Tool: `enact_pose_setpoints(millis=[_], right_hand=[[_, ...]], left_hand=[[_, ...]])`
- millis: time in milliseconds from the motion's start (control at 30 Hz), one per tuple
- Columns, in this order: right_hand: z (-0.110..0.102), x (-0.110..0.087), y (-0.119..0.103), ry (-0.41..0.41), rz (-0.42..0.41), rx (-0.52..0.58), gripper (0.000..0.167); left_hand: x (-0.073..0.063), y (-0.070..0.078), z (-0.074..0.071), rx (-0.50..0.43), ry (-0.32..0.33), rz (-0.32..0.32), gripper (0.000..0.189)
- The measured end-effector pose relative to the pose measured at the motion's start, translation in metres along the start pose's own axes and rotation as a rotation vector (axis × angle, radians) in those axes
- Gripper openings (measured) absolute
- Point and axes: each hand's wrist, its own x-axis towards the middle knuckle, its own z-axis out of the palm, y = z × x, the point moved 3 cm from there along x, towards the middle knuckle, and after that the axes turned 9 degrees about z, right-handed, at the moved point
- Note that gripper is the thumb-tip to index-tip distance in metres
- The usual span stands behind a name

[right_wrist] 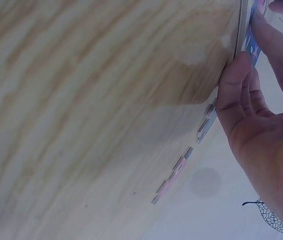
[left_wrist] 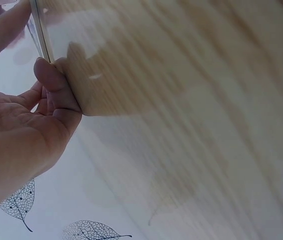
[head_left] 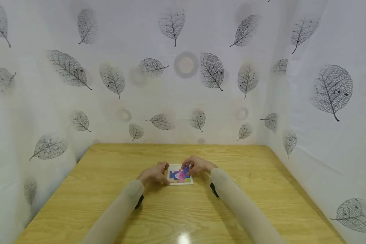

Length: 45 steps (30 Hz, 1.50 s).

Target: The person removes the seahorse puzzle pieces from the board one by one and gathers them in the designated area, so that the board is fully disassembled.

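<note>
On the table lies a small jigsaw puzzle tray [head_left: 180,183] with a white border, partly filled with blue, pink and yellow-green pieces. My left hand [head_left: 155,172] holds the tray's left side, thumb at the near corner and fingers at the far one. In the left wrist view, that hand [left_wrist: 26,120] touches the tray's thin edge [left_wrist: 42,40]. Over the tray's upper right part, my right hand [head_left: 198,165] pinches a dark blue puzzle piece [head_left: 187,168]. The right wrist view shows this hand's [right_wrist: 266,95] thumb and fingers around blue printed pieces; their tips partly hide them.
Loose puzzle pieces lie on the wooden table [head_left: 109,189] beyond my right hand: a bluish one [right_wrist: 207,122] and a pink one [right_wrist: 172,175], seen nearly edge-on. A white curtain with leaf prints [head_left: 183,98] surrounds the table's back and sides.
</note>
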Motion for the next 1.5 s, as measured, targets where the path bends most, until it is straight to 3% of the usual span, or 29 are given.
enact_pose_setpoints(millis=[233,433,667,1167,1500], right_hand=[[0.000,0.001,0.000,0.021,0.043,0.019,0.055],[-0.001,0.000,0.000,0.034,0.058,0.001,0.049],[0.001,0.000,-0.001,0.101,0.036,0.004,0.030],[-0.005,-0.003,0.005,0.110,0.039,0.194,0.032],[-0.014,-0.011,0.021,0.101,0.052,0.332,0.033]], left_hand=[[0.002,0.001,-0.001,0.008,-0.003,0.000,0.075],[0.002,0.000,-0.001,0.008,0.004,-0.013,0.074],[0.001,0.001,0.000,0.010,0.005,-0.025,0.073],[0.000,0.000,-0.001,-0.006,0.017,-0.017,0.074],[0.001,0.001,0.000,-0.017,0.013,-0.025,0.073]])
